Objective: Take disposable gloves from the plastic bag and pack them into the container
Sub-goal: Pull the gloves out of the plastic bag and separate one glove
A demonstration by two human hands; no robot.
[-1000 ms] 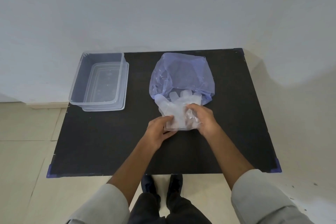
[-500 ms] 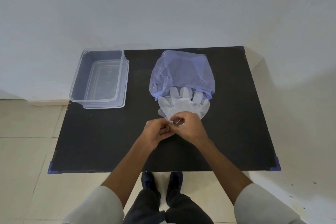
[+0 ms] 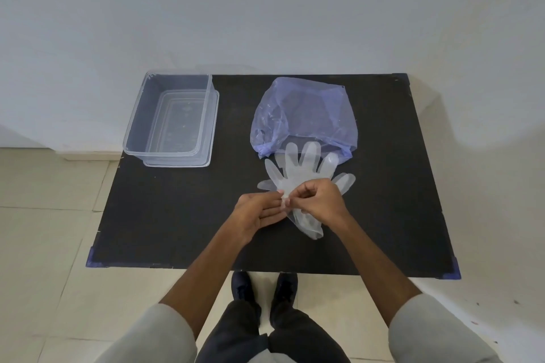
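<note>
Head view: gloves (image 3: 303, 168) out of plastic bag (image 3: 303, 115), lying flat on worktop (image 3: 177, 215) just below bag mouth. Left hand (image 3: 259, 211) + right hand (image 3: 317, 200) together, both pinching glove cuff edge. Container (image 3: 174, 121) at far left looks empty; packing not yet begun.

The desk (image 3: 177, 215) was black with blue corners, the bag (image 3: 303, 115) pale blue, the gloves (image 3: 300, 168) and container (image 3: 174, 121) clear.

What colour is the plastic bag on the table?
Translucent blue-violet: the plastic bag shows best in the head view, the only one given.
</note>
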